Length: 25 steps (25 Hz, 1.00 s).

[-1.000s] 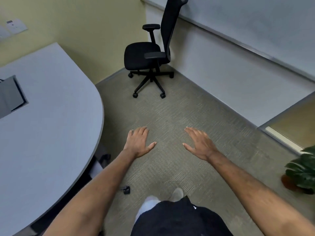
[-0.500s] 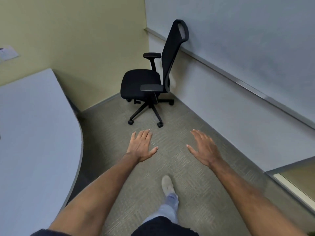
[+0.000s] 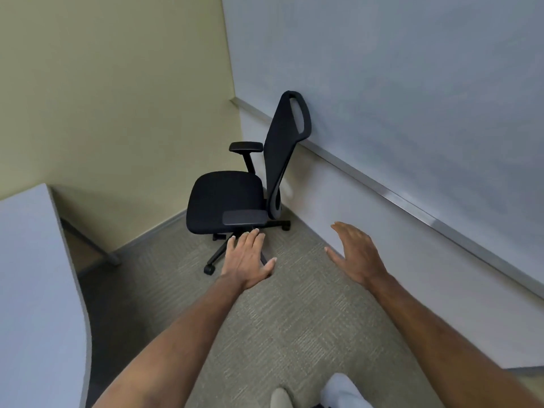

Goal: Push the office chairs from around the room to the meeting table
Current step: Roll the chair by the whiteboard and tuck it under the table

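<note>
A black office chair (image 3: 226, 198) on castors stands in the room's far corner, its tall mesh back leaning against the right wall and its seat facing left. The grey meeting table (image 3: 35, 290) fills the left edge of the view. My left hand (image 3: 247, 257) is stretched forward, palm down and fingers apart, just short of the chair's near armrest and covering part of its wheeled base. My right hand (image 3: 357, 254) is held out open to the right of the chair, near the wall. Neither hand touches the chair.
A whiteboard (image 3: 412, 98) with a metal ledge runs along the right wall close to the chair's back. A yellow wall closes the corner behind it. A table leg (image 3: 94, 245) stands at the left. Carpet lies open between me and the chair.
I have walked closer to the chair, which now looks larger and nearer. Both hands have stayed open and out in front, the left now reaching the chair's near armrest.
</note>
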### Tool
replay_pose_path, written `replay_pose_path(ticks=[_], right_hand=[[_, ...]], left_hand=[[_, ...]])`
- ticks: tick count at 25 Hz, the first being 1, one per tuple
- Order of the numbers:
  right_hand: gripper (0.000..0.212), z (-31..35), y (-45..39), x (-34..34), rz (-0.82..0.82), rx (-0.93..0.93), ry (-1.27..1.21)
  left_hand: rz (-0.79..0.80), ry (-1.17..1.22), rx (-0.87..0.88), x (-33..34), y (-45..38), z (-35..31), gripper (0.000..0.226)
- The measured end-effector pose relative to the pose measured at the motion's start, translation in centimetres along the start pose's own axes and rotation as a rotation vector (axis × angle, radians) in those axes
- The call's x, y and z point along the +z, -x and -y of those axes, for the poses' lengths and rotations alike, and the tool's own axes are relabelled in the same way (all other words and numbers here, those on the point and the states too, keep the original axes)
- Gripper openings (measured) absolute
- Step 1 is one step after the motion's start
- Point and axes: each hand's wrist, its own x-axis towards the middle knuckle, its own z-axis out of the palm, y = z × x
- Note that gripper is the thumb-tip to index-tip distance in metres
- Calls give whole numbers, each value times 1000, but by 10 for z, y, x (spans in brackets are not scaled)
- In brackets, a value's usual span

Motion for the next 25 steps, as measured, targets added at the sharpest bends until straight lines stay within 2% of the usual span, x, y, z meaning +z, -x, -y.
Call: replay_pose_path(ticks=[10,20,25], right_hand=[[61,-63,-237,-25,-61,-2,-18],[60,-137,-503,-17,20,-92,-55],[55,-151,-594,-2,39,-162,-56]], left_hand=[[-81,59,-92,-31,-196,21,82],[-106,185,-175,-59,-430,-5,82],[-73,270,-197,-60,-513,-29,92]])
